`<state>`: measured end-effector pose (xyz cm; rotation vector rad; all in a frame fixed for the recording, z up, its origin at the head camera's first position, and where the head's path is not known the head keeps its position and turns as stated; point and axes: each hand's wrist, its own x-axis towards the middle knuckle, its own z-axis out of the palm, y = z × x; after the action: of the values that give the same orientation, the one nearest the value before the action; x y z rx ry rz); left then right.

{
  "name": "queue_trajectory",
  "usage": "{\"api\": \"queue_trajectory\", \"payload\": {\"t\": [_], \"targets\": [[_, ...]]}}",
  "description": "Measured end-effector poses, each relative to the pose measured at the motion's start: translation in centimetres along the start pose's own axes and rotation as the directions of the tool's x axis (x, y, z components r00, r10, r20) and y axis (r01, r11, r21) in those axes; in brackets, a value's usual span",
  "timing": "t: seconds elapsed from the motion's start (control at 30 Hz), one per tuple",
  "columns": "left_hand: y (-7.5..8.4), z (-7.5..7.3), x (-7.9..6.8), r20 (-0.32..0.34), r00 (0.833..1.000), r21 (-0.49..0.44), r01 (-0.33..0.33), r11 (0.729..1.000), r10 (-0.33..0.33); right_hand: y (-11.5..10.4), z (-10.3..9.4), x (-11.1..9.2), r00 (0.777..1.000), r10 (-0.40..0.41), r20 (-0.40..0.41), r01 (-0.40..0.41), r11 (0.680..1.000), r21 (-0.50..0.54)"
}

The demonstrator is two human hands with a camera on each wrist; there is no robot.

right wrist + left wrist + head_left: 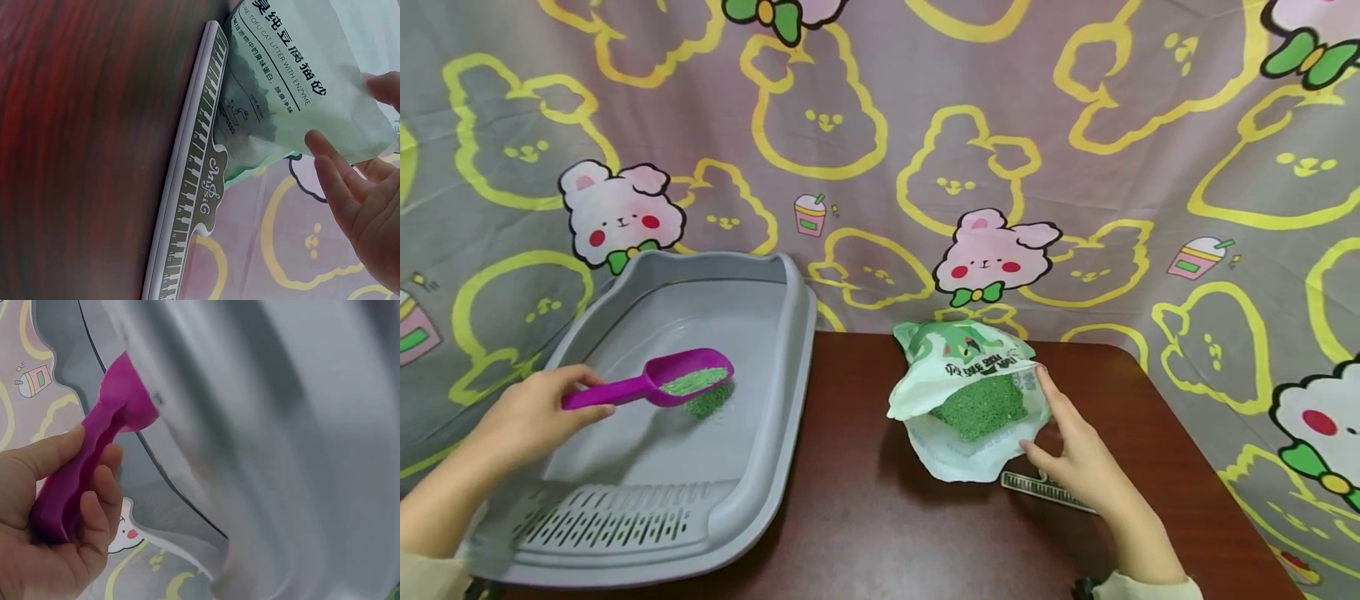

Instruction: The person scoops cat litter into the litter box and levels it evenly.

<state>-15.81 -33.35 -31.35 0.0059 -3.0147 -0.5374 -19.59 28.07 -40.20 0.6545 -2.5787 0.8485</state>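
In the head view my left hand grips the handle of a purple scoop, tilted over the grey litter box. Green cat litter pellets lie in the scoop. Below it a small pile of pellets shows on the box floor. Curled fingers wrap the scoop handle in the left wrist view. My right hand holds the side edge of an open cat litter bag, thumb and fingers at its rim. Green litter shows inside the bag.
A piano-key ruler marked "Music" lies on the dark brown table beside the bag, partly behind the right hand in the head view. A slotted step forms the litter box's near end. A patterned cloth hangs behind.
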Motion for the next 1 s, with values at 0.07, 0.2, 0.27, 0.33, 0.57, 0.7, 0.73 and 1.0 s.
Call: {"api": "queue_trajectory", "payload": {"t": [0.07, 0.2, 0.27, 0.33, 0.57, 0.7, 0.73, 1.0], "targets": [[-0.1, -0.2, 0.2, 0.003, 1.0, 0.019, -0.016, 1.0, 0.016, 0.0, 0.0, 0.0, 1.0, 0.002, 0.0, -0.002, 1.0, -0.006], [-0.2, -0.6, 0.5, 0.015, 0.999, 0.041, -0.046, 0.998, 0.045, -0.1, 0.0, 0.1, 1.0, 0.006, 0.005, -0.006, 0.999, -0.031], [-0.2, -0.8, 0.6, 0.028, 0.999, 0.043, -0.041, 0.998, 0.04, -0.1, 0.0, 0.1, 1.0, 0.005, 0.005, -0.004, 0.999, -0.043], [-0.3, -1.0, 0.8, 0.04, 0.999, 0.051, -0.023, 0.998, 0.021, -0.1, 0.0, 0.1, 1.0, -0.002, 0.007, 0.002, 0.999, -0.048], [-0.6, -1.7, 1.1, 0.061, 0.997, 0.105, 0.046, 0.993, -0.052, 0.0, 0.1, 0.2, 1.0, -0.012, 0.011, 0.012, 0.999, -0.038], [-0.7, -2.0, 1.1, 0.065, 0.996, 0.138, 0.052, 0.989, -0.061, 0.0, 0.1, 0.2, 1.0, -0.006, 0.015, 0.006, 1.0, -0.03], [-0.7, -2.1, 1.1, 0.068, 0.996, 0.146, 0.044, 0.988, -0.054, 0.0, 0.1, 0.2, 1.0, -0.004, 0.016, 0.005, 1.0, -0.029], [-0.2, -3.4, 1.3, 0.117, 0.992, 0.247, 0.025, 0.969, -0.055, 0.0, 0.1, 0.1, 1.0, 0.0, 0.012, 0.0, 1.0, -0.026]]}}
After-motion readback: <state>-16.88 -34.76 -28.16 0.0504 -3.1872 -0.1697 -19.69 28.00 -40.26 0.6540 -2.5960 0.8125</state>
